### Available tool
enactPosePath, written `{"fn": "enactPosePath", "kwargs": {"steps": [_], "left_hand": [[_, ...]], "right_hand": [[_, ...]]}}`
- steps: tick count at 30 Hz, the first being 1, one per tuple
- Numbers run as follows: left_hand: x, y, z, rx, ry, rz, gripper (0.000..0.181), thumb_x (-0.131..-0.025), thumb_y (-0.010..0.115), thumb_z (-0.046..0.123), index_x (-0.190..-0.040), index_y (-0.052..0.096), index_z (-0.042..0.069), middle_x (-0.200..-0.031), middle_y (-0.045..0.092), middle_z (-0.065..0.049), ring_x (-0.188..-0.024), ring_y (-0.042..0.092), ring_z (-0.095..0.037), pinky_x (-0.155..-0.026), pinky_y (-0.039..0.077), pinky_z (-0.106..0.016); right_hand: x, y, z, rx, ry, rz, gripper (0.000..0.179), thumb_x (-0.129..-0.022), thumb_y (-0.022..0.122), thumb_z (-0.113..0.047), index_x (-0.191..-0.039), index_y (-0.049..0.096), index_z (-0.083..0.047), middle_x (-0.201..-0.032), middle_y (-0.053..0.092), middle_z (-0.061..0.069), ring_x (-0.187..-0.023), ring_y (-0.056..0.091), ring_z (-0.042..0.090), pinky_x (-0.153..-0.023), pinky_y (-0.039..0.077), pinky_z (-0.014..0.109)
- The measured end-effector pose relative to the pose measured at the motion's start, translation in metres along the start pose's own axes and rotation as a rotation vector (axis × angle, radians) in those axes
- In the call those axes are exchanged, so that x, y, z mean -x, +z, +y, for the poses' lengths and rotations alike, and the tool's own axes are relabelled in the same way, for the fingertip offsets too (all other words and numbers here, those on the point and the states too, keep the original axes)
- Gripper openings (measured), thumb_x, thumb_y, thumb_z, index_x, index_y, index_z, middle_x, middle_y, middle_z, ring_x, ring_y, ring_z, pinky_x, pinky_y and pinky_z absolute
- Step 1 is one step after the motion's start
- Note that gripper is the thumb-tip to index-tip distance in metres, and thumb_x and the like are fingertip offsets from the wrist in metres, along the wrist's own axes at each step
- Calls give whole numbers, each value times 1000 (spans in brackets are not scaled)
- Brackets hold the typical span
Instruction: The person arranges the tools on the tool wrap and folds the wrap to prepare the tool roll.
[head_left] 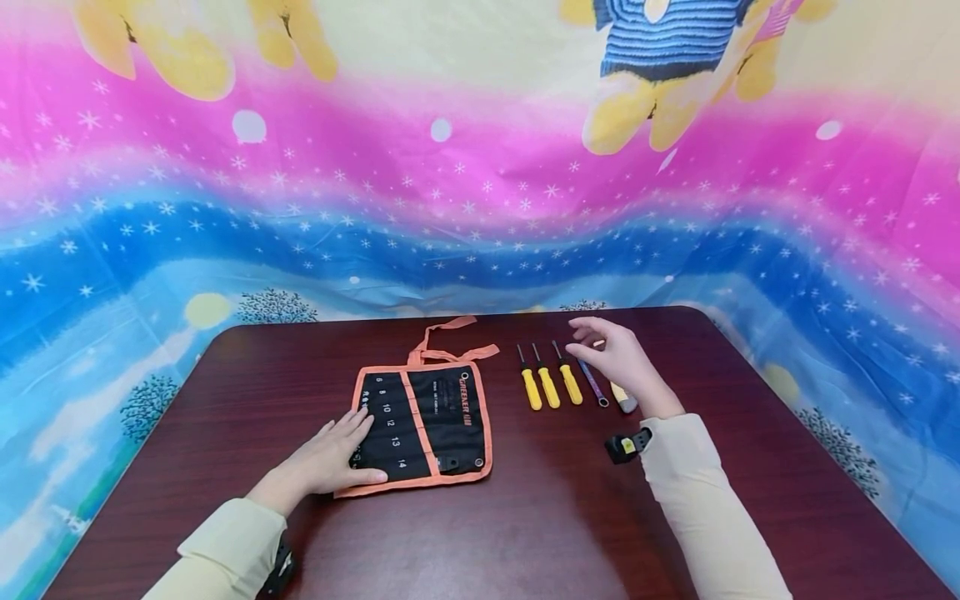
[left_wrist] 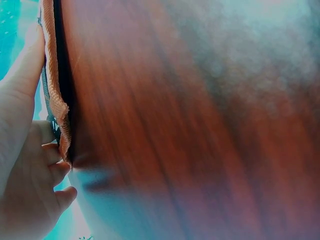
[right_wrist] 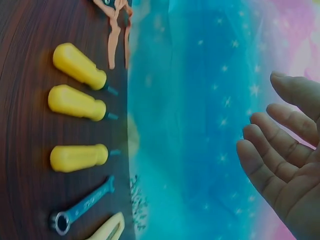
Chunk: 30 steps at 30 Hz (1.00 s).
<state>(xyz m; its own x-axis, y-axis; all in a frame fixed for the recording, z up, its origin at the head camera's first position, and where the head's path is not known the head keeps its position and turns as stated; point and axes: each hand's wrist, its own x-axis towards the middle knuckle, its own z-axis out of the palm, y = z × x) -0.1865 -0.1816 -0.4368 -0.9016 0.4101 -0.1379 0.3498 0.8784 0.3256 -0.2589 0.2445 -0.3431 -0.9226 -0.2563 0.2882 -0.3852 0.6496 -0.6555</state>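
A black tool pouch (head_left: 442, 417) with orange trim and printed size numbers lies flat on the table. My left hand (head_left: 330, 454) rests on its left edge, fingers spread; the left wrist view shows the orange edge (left_wrist: 54, 75) beside that hand. Over the tools at the right, my right hand (head_left: 618, 354) is raised with relaxed fingers and holds nothing. Below and left of it are three yellow-handled screwdrivers (head_left: 550, 387) in a row. A combination wrench (right_wrist: 87, 201) lies beside them, then a pale yellow tool with a grey end (head_left: 624, 400), partly hidden by the right hand.
Orange tie straps (head_left: 450, 342) stretch from the pouch's top toward the far table edge. A printed cloth (head_left: 480, 208) hangs behind and around the dark wooden table (head_left: 525, 533). Each wrist wears a black camera (head_left: 626, 447).
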Motion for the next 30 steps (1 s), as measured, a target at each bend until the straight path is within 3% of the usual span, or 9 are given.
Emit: {"fn": "enactPosePath", "kwargs": {"steps": [15,21,30], "left_hand": [[1,-1,1,-1,9,5,98,-76,59,64,-140,32,-5,-145,25,-24,-133,20,-38,-105,16,-55],[0,1,-1,-7,18,3,99,-76,57,66,-141,31,-4,-145,25,-23,-134,19,-37,-105,16,-54],[-1,1,-3,-7,24,1,99,-76,56,66,-140,31,-5,-145,24,-24,-134,19,-37,-105,16,-55]], "right_hand": [[9,-17,46,65,117,64,47,-88,63,-28,-126,53,-2,-103,60,16,-93,57,30,-77,47,46],[14,-17,70,76,163,53,46,-87,65,-23,-125,53,0,-103,60,18,-92,57,31,-72,50,40],[24,-16,96,75,234,15,50,-87,65,-23,-127,50,4,-108,58,23,-96,55,35,-74,50,44]]}}
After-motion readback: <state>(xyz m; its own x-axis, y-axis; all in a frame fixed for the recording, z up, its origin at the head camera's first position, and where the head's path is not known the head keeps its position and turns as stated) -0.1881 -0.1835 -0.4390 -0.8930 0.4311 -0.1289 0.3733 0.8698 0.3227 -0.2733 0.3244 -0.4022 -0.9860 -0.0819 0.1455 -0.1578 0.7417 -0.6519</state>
